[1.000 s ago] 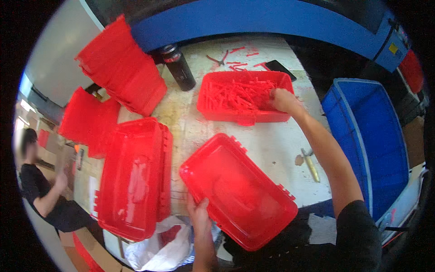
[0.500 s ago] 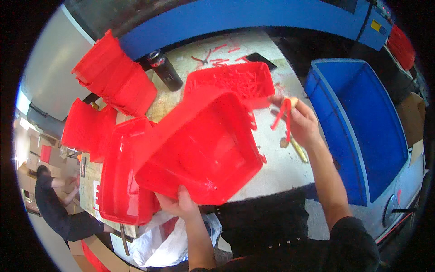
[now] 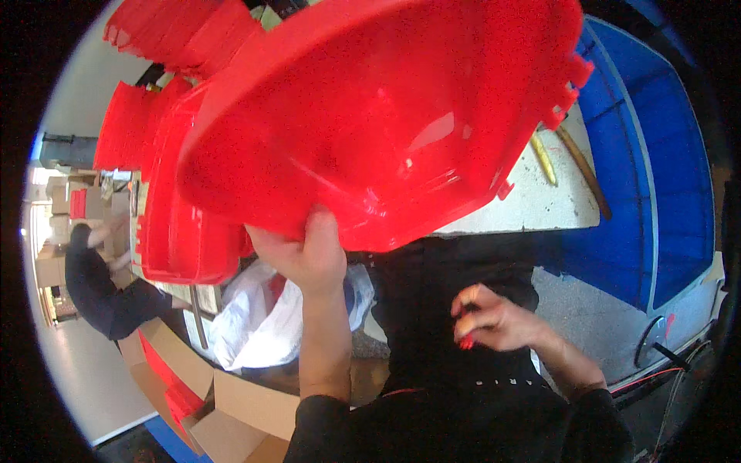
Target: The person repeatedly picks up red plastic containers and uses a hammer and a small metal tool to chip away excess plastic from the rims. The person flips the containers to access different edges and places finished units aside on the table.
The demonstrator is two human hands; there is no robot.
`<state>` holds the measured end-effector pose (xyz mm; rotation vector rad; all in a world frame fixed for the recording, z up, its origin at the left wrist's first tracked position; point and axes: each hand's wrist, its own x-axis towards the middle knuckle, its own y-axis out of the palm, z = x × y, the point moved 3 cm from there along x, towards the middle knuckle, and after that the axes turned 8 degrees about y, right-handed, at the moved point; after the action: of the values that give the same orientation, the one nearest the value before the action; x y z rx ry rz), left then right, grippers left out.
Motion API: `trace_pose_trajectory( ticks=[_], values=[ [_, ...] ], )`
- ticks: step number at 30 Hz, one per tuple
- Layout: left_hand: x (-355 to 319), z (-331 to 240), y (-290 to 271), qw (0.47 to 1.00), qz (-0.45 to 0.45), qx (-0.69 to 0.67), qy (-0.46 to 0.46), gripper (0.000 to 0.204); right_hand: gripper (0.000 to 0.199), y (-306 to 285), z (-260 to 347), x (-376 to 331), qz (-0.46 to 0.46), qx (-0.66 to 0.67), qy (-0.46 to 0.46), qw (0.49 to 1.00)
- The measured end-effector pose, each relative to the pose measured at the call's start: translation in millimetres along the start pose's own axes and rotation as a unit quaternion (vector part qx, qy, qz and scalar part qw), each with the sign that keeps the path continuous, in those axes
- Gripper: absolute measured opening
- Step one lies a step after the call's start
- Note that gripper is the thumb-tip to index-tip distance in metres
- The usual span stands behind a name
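Observation:
My left hand [image 3: 305, 251] grips the lower rim of a large red plastic bin [image 3: 370, 131], thumb over the edge. The bin is raised and tilted, its hollow side toward me, and it covers most of the table. Small tabs stick out along its right edge. Low in front of my dark shirt, my right hand [image 3: 502, 320] is curled, with a small red plastic piece [image 3: 465, 341] showing at its fingers; the rest of that piece is hidden. Another red bin [image 3: 166, 224] lies left of the held one.
Stacked red bins [image 3: 185, 35] stand at the far left. A blue tub [image 3: 617, 154] is on the right. A yellow tool [image 3: 544, 160] and a brown stick [image 3: 583, 171] lie on the table [image 3: 532, 201]. Below left are a white plastic bag [image 3: 255, 324], a cardboard box [image 3: 255, 409] and a co-worker [image 3: 100, 285].
The red bin has come up closer, hiding the scrap-filled bin behind it. My right hand has moved from beside that bin down to my torso; the long red strips no longer show in it.

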<state>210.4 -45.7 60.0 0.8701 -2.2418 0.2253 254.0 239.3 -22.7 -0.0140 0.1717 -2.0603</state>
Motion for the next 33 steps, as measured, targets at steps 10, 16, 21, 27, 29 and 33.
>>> trace_pose_trajectory(
  ticks=[10, 16, 21, 27, 29, 33],
  values=[
    [-20, -15, 23, 1.000, -0.004, -0.027, 0.013, 0.044, 0.026, -3, 7, -54, -0.150, -0.382, 0.013, 0.912],
    [-22, -26, 38, 0.997, 0.048, 0.035, 0.052, 0.059, 0.020, 32, -19, -44, -0.026, -0.509, 0.038, 0.860],
    [-27, -32, 42, 0.997, 0.033, 0.050, 0.052, 0.063, 0.028, 26, -33, -66, 0.033, -0.237, 0.190, 0.952],
    [-34, -34, 45, 0.991, 0.035, 0.086, 0.091, 0.062, 0.017, -12, -47, -60, -0.026, 0.259, 0.358, 0.897],
    [-35, -35, 45, 0.992, 0.036, 0.075, 0.095, 0.062, 0.010, -14, -37, -39, -0.152, 0.285, 0.221, 0.920],
    [-36, -42, 49, 0.992, 0.033, 0.063, 0.105, 0.036, 0.013, -8, -45, 5, -0.294, 0.232, 0.240, 0.896]
  ],
)
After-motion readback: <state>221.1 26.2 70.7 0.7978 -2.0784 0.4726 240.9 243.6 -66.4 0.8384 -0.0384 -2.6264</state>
